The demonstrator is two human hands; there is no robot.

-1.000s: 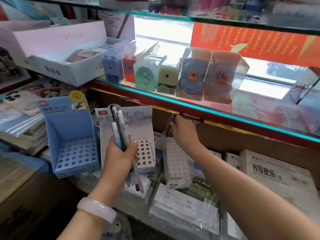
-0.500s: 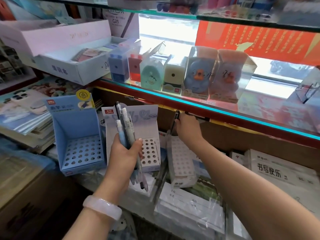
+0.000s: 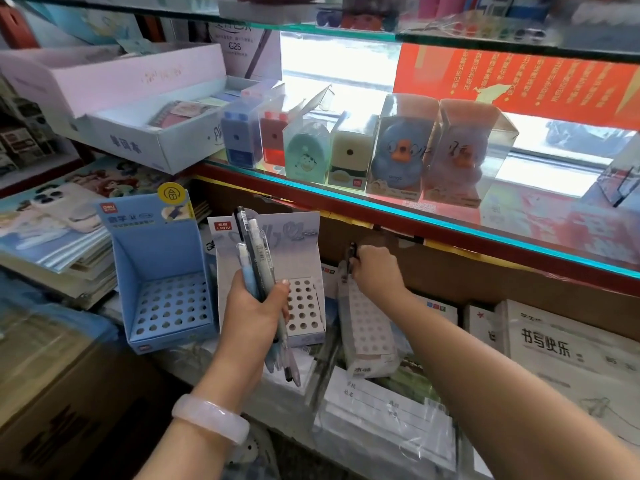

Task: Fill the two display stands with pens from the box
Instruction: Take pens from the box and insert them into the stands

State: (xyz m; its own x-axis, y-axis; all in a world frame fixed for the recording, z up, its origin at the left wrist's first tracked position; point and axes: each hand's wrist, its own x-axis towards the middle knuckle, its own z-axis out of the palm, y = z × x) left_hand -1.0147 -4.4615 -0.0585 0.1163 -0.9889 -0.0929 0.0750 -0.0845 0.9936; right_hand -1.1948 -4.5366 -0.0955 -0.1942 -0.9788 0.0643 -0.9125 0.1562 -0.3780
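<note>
Two cardboard display stands sit side by side on the lower counter: a blue stand (image 3: pixel 162 271) at the left and a pale lilac stand (image 3: pixel 304 258) beside it, both with hole grids that hold no pens. My left hand (image 3: pixel 256 306) grips a bundle of pens (image 3: pixel 254 251) upright in front of the lilac stand. My right hand (image 3: pixel 375 270) pinches a dark pen (image 3: pixel 351 258) over a white perforated pen box (image 3: pixel 367 327) that lies tilted to the right of the stands.
A glass shelf edge (image 3: pixel 450 223) overhangs the work area, carrying boxed sharpeners (image 3: pixel 398 150) and a white tray of notebooks (image 3: pixel 166 133). Stacked exercise books (image 3: pixel 568 344) lie at the right, wrapped paper pads (image 3: pixel 384 414) in front, magazines (image 3: pixel 52 230) at the left.
The right hand has stayed at the top of the white box with the dark pen, drawing it slightly upward. The left hand keeps its bundle; the view has shifted a little.
</note>
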